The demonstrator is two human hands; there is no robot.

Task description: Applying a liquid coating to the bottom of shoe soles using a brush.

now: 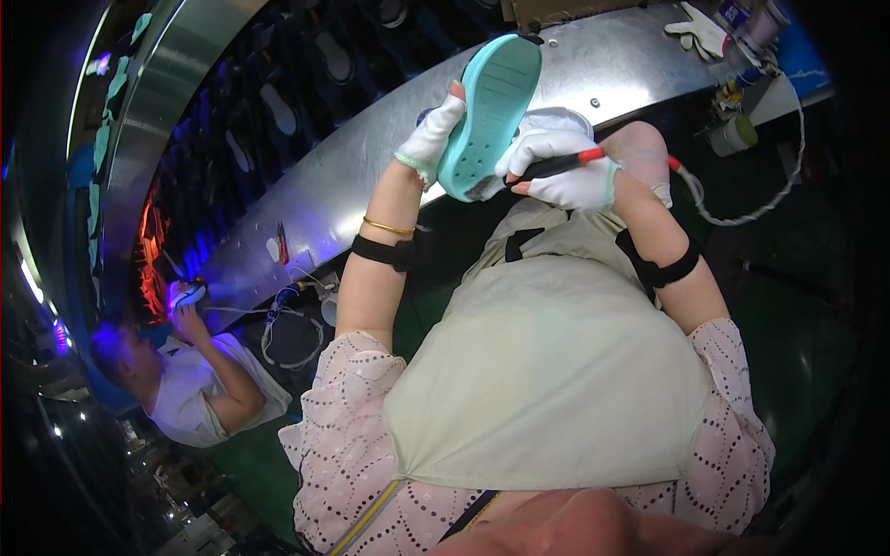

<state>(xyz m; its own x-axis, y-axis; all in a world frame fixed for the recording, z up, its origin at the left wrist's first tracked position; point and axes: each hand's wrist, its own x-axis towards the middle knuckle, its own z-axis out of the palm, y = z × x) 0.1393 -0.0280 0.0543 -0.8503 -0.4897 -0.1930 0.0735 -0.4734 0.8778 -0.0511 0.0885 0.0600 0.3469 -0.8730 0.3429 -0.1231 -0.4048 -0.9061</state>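
Observation:
A turquoise shoe sole is held up on a slant above the metal bench edge, with lines at its far end and small holes at its near end. My left hand, in a white glove with bare fingertips, grips it by its left side. In my right hand, gloved the same way, is a brush with a black and red handle. Its dark tip meets the near end of the sole. My right fingers partly cover the brush.
A metal bench runs beside dark racks of shoe parts. A pale bowl sits behind my right hand. A white hose loops at the right, below a loose glove. Left, a co-worker holds a shoe.

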